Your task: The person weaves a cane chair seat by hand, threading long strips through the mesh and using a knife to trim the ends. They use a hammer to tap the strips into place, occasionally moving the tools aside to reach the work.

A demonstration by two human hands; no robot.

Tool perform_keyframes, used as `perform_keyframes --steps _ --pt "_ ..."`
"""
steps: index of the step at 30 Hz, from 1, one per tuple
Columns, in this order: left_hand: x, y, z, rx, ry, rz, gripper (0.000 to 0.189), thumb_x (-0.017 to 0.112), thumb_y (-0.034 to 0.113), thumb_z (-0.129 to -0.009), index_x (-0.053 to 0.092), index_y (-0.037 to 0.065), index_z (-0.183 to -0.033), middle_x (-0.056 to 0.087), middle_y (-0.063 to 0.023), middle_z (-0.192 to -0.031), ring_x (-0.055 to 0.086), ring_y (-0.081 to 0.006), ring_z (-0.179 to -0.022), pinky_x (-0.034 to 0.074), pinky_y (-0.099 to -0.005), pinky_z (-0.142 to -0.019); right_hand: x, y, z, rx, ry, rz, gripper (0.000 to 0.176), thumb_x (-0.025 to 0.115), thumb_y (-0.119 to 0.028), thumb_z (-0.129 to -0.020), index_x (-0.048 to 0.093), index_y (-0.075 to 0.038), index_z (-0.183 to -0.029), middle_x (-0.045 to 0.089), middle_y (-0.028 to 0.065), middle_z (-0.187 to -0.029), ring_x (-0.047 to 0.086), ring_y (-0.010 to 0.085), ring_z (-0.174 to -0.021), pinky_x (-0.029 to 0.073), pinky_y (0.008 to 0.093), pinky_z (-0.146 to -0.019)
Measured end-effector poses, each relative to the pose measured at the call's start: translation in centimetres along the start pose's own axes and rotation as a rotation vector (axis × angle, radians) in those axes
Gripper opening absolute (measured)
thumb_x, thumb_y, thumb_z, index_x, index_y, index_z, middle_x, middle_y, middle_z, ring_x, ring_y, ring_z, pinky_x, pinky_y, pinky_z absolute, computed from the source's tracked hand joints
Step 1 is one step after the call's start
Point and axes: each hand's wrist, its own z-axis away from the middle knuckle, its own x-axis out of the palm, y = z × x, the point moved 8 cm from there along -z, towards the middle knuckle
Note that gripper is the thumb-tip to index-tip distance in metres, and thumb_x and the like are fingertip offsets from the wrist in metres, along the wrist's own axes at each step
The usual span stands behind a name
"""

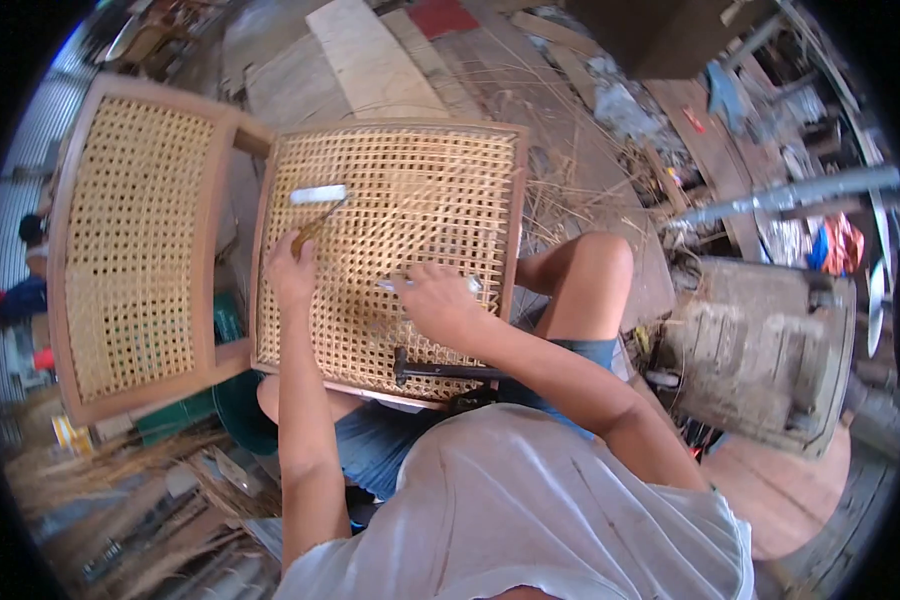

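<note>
Lap-propped cane seat (410, 200), tilted for reach: right hand (440, 300) at centre, fingers pinching a pale strip (394, 285); left hand (290, 270) at left edge, fingers wrapped round wooden-handled tool (310, 233).

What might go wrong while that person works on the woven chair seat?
The dark tool lying at the near edge of the cane seat might slide off onto the person's legs. The wooden-handled tool in the left hand might slip and tear the weave or jab the right hand close by.
</note>
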Motion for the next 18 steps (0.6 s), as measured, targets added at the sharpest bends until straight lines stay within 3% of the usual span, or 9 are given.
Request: perform_keyframes --steps 1,3,4,6,7,10,11,17,18 --pt "-0.5 1.4 0.4 0.023 -0.013 0.008 0.033 0.077 0.014 -0.090 0.072 0.003 -0.120 0.073 -0.0150 -0.113 0.068 -0.0275 -0.104 0.052 -0.0411 -0.093 0.7 0.1 -0.4 0.026 0.008 -0.005 0.048 0.066 -0.017 -0.091 0.059 -0.006 -0.137 0.065 0.0198 -0.120 0.061 0.0363 -0.119 0.048 0.0475 -0.102" --pt "-0.9 1.8 1.0 -0.294 -0.074 0.547 0.025 0.077 0.012 -0.093 0.074 0.005 -0.117 0.074 -0.0056 -0.098 0.067 -0.0131 -0.085 0.052 -0.0264 -0.081 0.4 -0.1 -1.0 -0.083 0.173 0.027 0.042 0.064 -0.015 -0.088 0.063 -0.007 -0.130 0.064 0.0152 -0.118 0.061 0.0320 -0.116 0.048 0.0455 -0.098" --pt "-1.2 3.6 0.8 -0.288 -0.085 0.552 0.025 0.077 0.012 -0.093 0.074 0.005 -0.117 0.074 -0.0056 -0.098 0.067 -0.0131 -0.085 0.052 -0.0264 -0.081 0.0 0.2 -0.5 -0.070 0.172 0.028 0.042 0.064 -0.015 -0.088 0.063 -0.007 -0.130 0.064 0.0152 -0.118 0.061 0.0320 -0.116 0.048 0.0455 -0.098" --pt "-3.2 7.4 0.6 -0.180 0.095 0.962 0.021 0.074 0.010 -0.097 0.074 0.005 -0.117 0.071 -0.0006 -0.093 0.059 -0.0040 -0.080 0.048 -0.0191 -0.074 -2.9 -1.0 1.6 -0.206 0.441 0.183 0.034 0.063 -0.016 -0.088 0.067 -0.008 -0.121 0.064 0.0109 -0.113 0.061 0.0290 -0.109 0.047 0.0434 -0.096" --pt "-3.9 9.4 -0.1 -0.115 0.110 0.962 0.019 0.071 0.012 -0.100 0.074 0.004 -0.117 0.073 -0.0031 -0.098 0.063 -0.0065 -0.081 0.050 -0.0220 -0.070 -2.4 -1.6 2.5 -0.265 0.336 0.061 0.023 0.064 -0.020 -0.089 0.070 -0.009 -0.108 0.065 0.0074 -0.107 0.061 0.0270 -0.108 0.047 0.0412 -0.094" --pt "-3.3 16.9 -1.7 -0.196 -0.056 1.025 0.027 0.069 0.019 -0.102 0.068 0.001 -0.123 0.073 -0.0054 -0.104 0.067 -0.0085 -0.085 0.053 -0.0214 -0.072 1.5 -3.9 6.9 -0.316 -0.006 -0.100 0.018 0.063 -0.019 -0.087 0.073 -0.012 -0.100 0.066 0.0080 -0.105 0.066 0.0272 -0.103 0.051 0.0435 -0.090" --pt "-2.8 19.7 -2.5 -0.163 -0.098 1.059 0.027 0.067 0.019 -0.104 0.067 0.001 -0.123 0.073 -0.0068 -0.106 0.068 -0.0100 -0.085 0.055 -0.0233 -0.073 1.7 -4.2 8.5 -0.306 -0.008 -0.127 0.018 0.063 -0.017 -0.086 0.070 -0.009 -0.100 0.064 0.0078 -0.100 0.068 0.0266 -0.097 0.053 0.0430 -0.085" --pt "5.5 31.0 -5.0 0.117 -0.337 1.159 0.026 0.062 0.016 -0.106 0.061 0.000 -0.126 0.074 -0.0124 -0.114 0.073 -0.0153 -0.087 0.060 -0.0281 -0.078 5.3 -3.0 9.8 -0.229 0.057 -0.143 0.023 0.064 -0.017 -0.086 0.066 -0.003 -0.104 0.062 0.0114 -0.101 0.067 0.0287 -0.099 0.056 0.0413 -0.084" --pt "6.4 31.9 -4.8 0.139 -0.380 1.103 0.027 0.060 0.017 -0.107 0.060 0.002 -0.130 0.070 -0.0106 -0.127 0.072 -0.0156 -0.089 0.060 -0.0298 -0.083 5.3 -2.9 9.8 -0.218 0.048 -0.147 0.023 0.065 -0.016 -0.086 0.066 -0.003 -0.104 0.062 0.0117 -0.102 0.067 0.0306 -0.099 0.056 0.0423 -0.085"
